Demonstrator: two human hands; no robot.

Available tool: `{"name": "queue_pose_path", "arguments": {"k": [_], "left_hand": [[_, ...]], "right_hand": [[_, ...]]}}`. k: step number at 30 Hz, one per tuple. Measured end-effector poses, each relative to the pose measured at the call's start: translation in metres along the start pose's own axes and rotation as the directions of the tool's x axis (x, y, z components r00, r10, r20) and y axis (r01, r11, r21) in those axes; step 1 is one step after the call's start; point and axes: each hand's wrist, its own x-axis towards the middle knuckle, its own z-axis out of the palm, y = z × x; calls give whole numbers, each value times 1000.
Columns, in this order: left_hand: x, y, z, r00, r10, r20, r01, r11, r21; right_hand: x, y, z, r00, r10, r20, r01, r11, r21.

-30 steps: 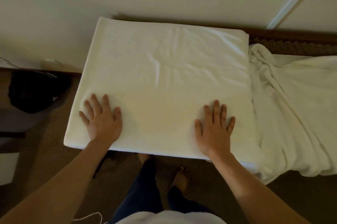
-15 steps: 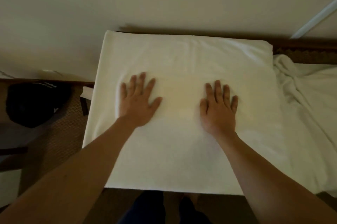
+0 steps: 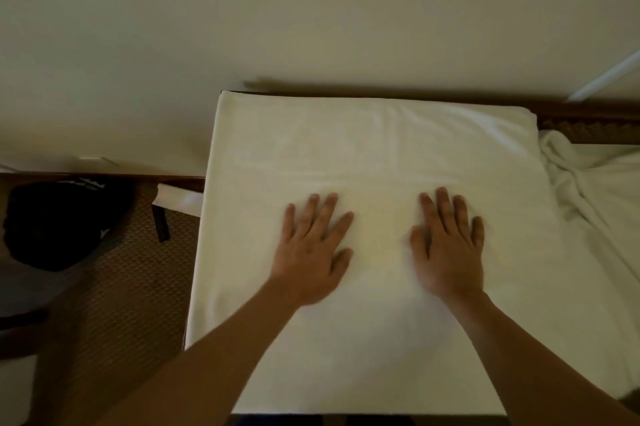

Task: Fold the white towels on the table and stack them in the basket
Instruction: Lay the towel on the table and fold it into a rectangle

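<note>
I can read no text, label, brand, number or sign anywhere from here. The only candidate is the black bag (image 3: 62,221) on the floor, left of the folded white towel (image 3: 374,155): it carries a few small white marks along its top edge, but they are too blurred and dim for me to make out as letters.

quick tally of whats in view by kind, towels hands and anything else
White towels: 2, the flat towel spread under both hands, and a crumpled towel to its right.
Hands: 2, the left hand and right hand, each resting flat with fingers straight.
Black bag-like object: 1, on the floor at left; too dark to name.
Total: 5
</note>
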Motion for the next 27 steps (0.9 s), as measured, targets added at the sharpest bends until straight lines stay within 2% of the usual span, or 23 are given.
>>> {"name": "queue_pose_path", "arguments": {"k": [2, 5, 8, 11, 12, 13, 16, 19, 22, 24, 27], "left_hand": [[-11, -21, 2, 998, -56, -6, 56, 998, -14], [-22, -75, -5, 963, -267, -37, 268, 964, 2], [-23, -121, -19, 880, -474, -11, 473, 880, -33], [0, -118, -31, 779, -627, -24, 622, 777, -91], [12, -107, -34, 776, -629, -48, 623, 776, -99], [26, -92, -37, 802, -594, -65, 587, 803, -103], [69, -34, -41, 946, -318, -58, 314, 947, -73], [119, 15, -42, 992, -126, -13, 125, 992, -35], [175, 33, -41, 991, -135, 15, 135, 991, -2], [203, 34, -40, 982, -188, 18, 189, 982, -5], [219, 34, -34, 968, -247, -33, 248, 969, 16]], "right_hand": [[0, -2, -2, 1000, 3, 2, -3, 1000, 3], [0, -3, -3, 1000, 2, 4, -2, 1000, 7], [0, -5, -2, 1000, 10, 17, -10, 1000, 2], [0, -6, -3, 1000, 12, 24, -12, 1000, 4], [-1, -6, -4, 1000, 12, 24, -12, 1000, 8], [-1, -7, -4, 1000, 10, 20, -10, 1000, 8], [-1, -14, -4, 1000, 24, 13, -24, 1000, -2], [11, -12, -9, 999, -11, 49, 12, 1000, -6], [47, 12, -21, 996, -23, 85, 24, 1000, -12], [83, 42, -32, 992, 77, 99, -76, 997, -9], [144, 86, -52, 964, 257, 66, -262, 961, 91]]}}
